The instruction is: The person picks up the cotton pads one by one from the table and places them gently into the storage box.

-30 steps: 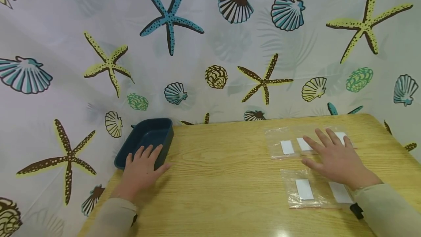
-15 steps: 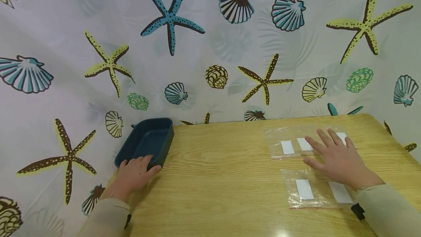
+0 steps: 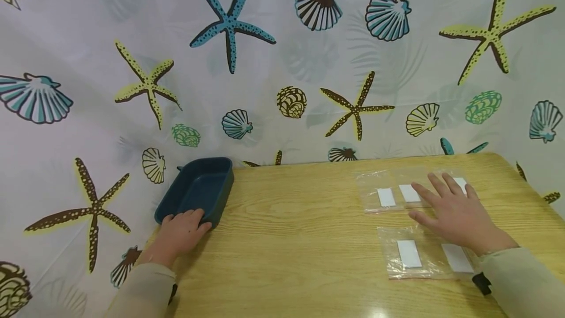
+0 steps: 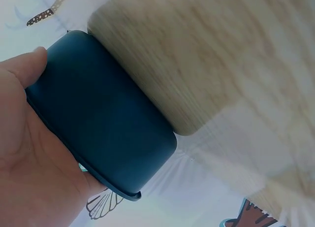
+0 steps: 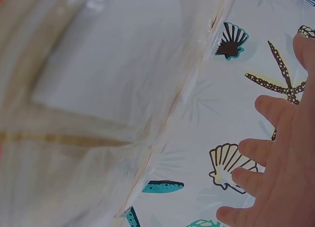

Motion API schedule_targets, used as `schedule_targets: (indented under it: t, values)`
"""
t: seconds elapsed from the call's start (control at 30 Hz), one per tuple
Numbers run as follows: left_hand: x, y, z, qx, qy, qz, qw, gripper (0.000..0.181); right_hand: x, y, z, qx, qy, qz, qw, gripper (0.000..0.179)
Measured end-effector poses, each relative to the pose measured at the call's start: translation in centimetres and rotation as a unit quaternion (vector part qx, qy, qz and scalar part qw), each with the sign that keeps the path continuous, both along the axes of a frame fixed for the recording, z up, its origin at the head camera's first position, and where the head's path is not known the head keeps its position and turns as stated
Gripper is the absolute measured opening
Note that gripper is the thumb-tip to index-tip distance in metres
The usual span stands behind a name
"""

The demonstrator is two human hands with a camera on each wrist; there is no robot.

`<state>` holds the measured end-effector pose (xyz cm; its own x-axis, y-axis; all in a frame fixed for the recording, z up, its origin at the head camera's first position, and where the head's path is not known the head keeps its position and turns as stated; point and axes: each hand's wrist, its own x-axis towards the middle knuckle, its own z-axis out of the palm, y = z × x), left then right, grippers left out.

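Observation:
A dark blue plastic tray (image 3: pixel 200 185) stands at the table's back left. My left hand (image 3: pixel 178 234) grips its near rim, fingers hooked over the edge and thumb against the outer wall. In the left wrist view that outer wall (image 4: pixel 103 113) shows, with the thumb (image 4: pixel 34 64) on it. My right hand (image 3: pixel 459 217) is spread flat with straight fingers above several clear plastic bags (image 3: pixel 371 178) holding white cards. One white card (image 3: pixel 409 254) lies in a nearer bag, another (image 3: pixel 386 197) in a farther one. The hand partly hides some cards.
A light wooden table (image 3: pixel 287 239) carries everything. Behind it and at the left hangs a white cloth (image 3: pixel 273 53) printed with starfish and shells. The tray sits close to the table's left edge.
My left hand has moved down and left from above the tray, and its fingers now hold the near rim. The right hand has hardly moved.

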<state>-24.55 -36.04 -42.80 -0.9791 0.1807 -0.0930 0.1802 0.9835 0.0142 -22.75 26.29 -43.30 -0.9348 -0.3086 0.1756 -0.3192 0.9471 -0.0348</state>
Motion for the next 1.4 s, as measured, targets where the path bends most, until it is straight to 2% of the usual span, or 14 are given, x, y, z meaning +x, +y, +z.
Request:
schedule_targets:
  t: [0.33, 0.5, 0.73, 1.1, 1.4]
  values:
    - [-0.1, -0.3, 0.1, -0.005, -0.002, -0.025, 0.9997, 0.053, 0.1, -0.2, 0.0, 0.000, 0.001, 0.003, 1.0000, 0.081]
    - [-0.1, -0.3, 0.0, 0.011, -0.001, -0.038, 0.9992, 0.053, 0.1, -0.2, 0.0, 0.001, 0.001, 0.003, 1.0000, 0.080]
    - [-0.2, 0.0, 0.0, 0.021, -0.022, -0.049, 0.9983, 0.054, 0.0, -0.2, -0.1, 0.001, 0.001, 0.006, 1.0000, 0.080]
    - [0.2, 2.6, -0.2, 0.013, -0.044, -0.058, 0.9973, 0.050, 0.0, -0.4, 0.0, -0.003, -0.009, 0.007, 0.9999, 0.080]
    - [0.6, 5.5, 0.0, 0.003, -0.033, -0.088, 0.9956, 0.045, 0.0, -0.6, 0.0, 0.003, -0.008, 0.005, 1.0000, 0.081]
